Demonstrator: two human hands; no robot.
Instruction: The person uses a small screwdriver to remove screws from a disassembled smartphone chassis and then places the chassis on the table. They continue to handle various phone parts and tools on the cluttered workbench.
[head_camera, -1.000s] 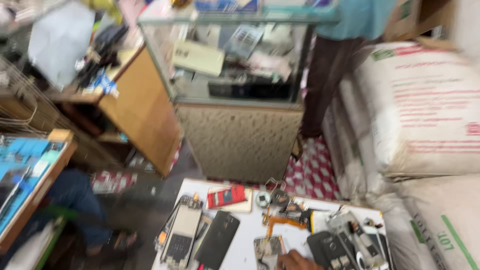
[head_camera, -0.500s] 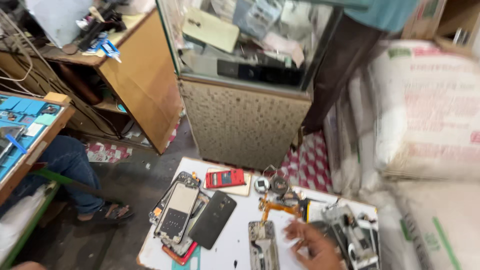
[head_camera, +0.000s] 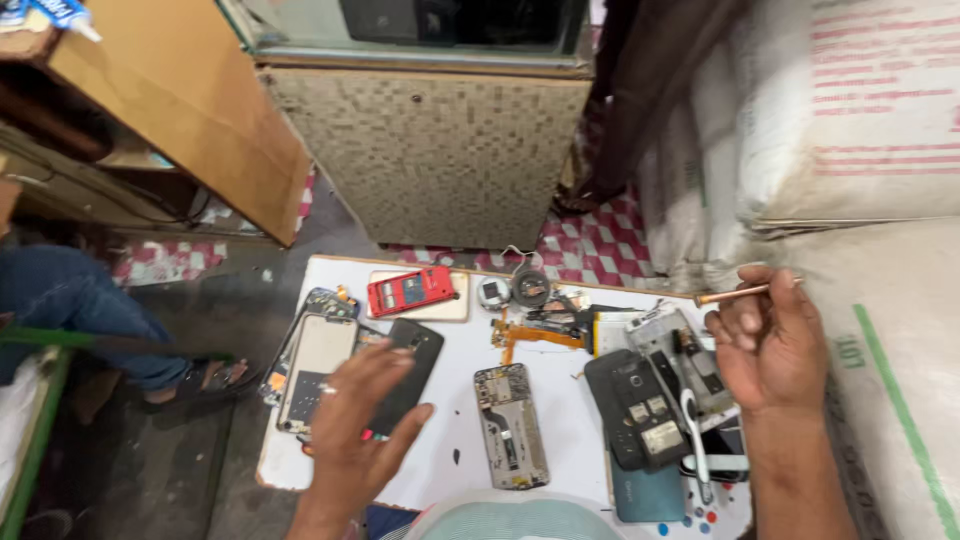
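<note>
Fingers (head_camera: 752, 322) of the right hand (head_camera: 768, 345) pinch a thin copper rod (head_camera: 735, 294); left hand (head_camera: 362, 420) fingers spread above a black phone (head_camera: 408, 372).

hands (head_camera: 365, 425): bare | left finger: ring (head_camera: 328, 390) | forearms: no sleeves

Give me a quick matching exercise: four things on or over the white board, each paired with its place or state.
1. red phone part
2. thin copper-coloured tool
3. opened phone body
4. black phone back

a. partly under the left hand
b. held in the right hand
c. far edge of the white board
d. between the two hands

Pairs: 1-c, 2-b, 3-d, 4-a
</note>
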